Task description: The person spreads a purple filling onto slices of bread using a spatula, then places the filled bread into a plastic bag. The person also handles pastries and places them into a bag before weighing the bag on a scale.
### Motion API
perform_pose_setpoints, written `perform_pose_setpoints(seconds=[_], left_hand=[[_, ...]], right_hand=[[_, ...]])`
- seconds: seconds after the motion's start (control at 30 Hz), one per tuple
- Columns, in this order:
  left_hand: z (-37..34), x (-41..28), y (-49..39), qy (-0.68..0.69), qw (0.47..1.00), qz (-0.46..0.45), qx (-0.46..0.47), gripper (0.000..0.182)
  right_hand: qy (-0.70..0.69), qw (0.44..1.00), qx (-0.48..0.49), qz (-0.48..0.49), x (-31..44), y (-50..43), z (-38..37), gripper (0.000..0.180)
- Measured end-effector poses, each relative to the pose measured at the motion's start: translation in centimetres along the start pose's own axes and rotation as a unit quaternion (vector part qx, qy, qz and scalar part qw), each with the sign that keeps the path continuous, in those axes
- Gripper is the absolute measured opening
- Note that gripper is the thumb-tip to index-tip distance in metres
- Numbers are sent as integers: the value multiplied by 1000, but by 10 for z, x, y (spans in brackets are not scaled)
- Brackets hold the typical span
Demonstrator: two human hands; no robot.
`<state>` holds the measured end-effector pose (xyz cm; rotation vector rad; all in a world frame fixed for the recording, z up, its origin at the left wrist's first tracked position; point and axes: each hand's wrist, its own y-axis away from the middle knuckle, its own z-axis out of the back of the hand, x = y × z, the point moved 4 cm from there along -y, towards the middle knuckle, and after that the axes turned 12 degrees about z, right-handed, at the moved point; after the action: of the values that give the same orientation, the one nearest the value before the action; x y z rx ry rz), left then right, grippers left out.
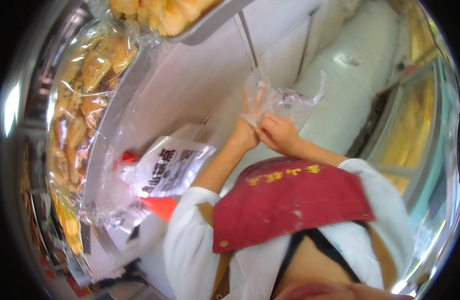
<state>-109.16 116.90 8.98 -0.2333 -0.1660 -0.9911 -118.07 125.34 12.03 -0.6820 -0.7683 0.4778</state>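
My left hand [257, 103] has its fingers spread inside thin clear plastic [260, 80]; whether this is a disposable glove or a bag cannot be told. At its wrist, my right hand [278, 132] has curled fingers pinching the plastic's edge. Just beyond the right hand, crumpled clear plastic with dark printing [295, 98] sticks out to the right; it is blurred, and where it joins the rest is hidden. Both hands are in front of my dark red apron [290, 198], above the pale floor.
A metal tray [109, 108] on the left bears pastries under clear film [96, 67]. More pastries [170, 17] lie on a tray at the top. Printed plastic bags [173, 165] hang near my left forearm, beside a red item [160, 206]. A glass-fronted case [402, 127] stands at right.
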Motion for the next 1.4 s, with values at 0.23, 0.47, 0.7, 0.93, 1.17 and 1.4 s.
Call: perform_pose_setpoints(seconds=[0.23, 0.47, 0.7, 0.93, 1.17, 1.4], left_hand=[[55, 14, -40, 767, 575, 283, -31, 101], [60, -6, -37, 716, 593, 305, -209, 76], [318, 95, -32, 524, 747, 184, -366, 47], [350, 177, -223, -143, 937, 236, -212, 63], [387, 127, -161, 539, 643, 305, -451, 62], [266, -60, -231, 395, 844, 155, -328, 61]], right_hand=[[-130, 988, 51, -66, -67, -22, 60, 22], [-246, 937, 188, 164, -39, -46, 54, 14], [-574, 792, 206, -22, -54, -152, 177, 60], [-406, 907, 5, 114, -107, -261, 288, 34], [-479, 861, -73, 156, -130, -302, 329, 29], [-504, 844, 2, 185, -115, -311, 350, 82]])
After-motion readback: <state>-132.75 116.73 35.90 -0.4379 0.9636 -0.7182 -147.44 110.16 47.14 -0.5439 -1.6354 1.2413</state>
